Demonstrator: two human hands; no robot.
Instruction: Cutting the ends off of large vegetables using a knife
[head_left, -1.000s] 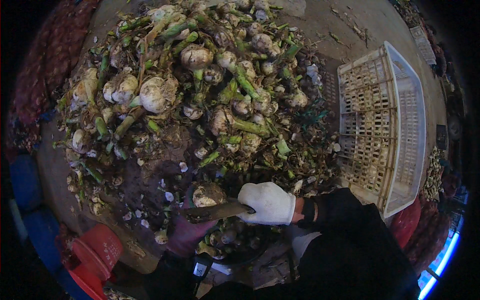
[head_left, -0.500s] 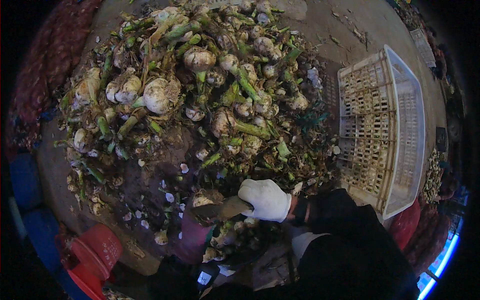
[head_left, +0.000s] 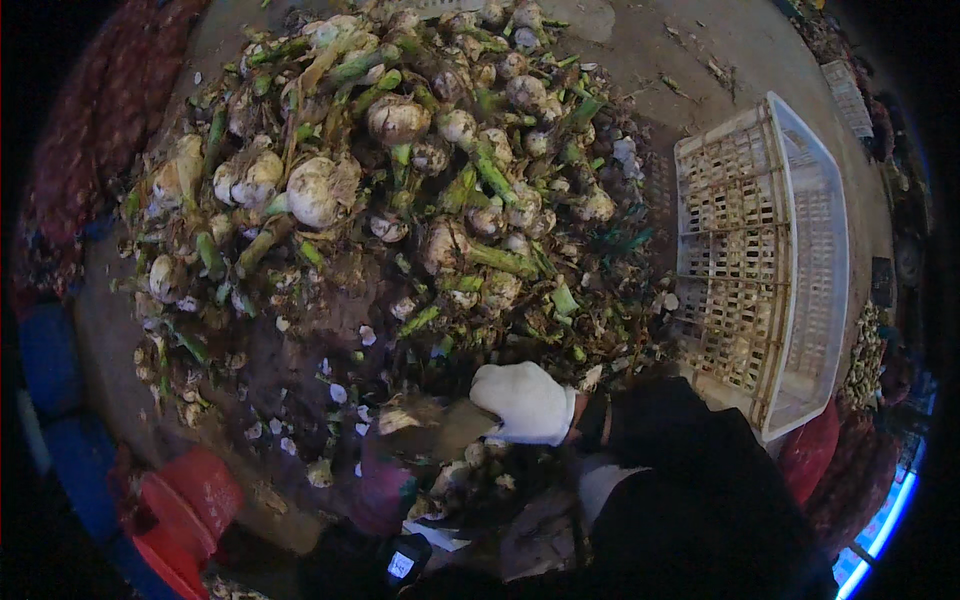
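Grasps a broad knife in the white-gloved right hand at 5 o'clock, with fingers closed round a hidden handle. Appears to clasp a bulb in the purplish-gloved left hand at 7 o'clock, with that grip partly lost to blur and shadow. Holds the blade against or just in front of the bulb; cannot tell which. Risks a slip into the left hand, judging by a blade so close and a rounded surface likely to roll. Could also drop the bulb among the loose bulbs at 6 o'clock through too light a hold, or gouge it through too deep a stroke.
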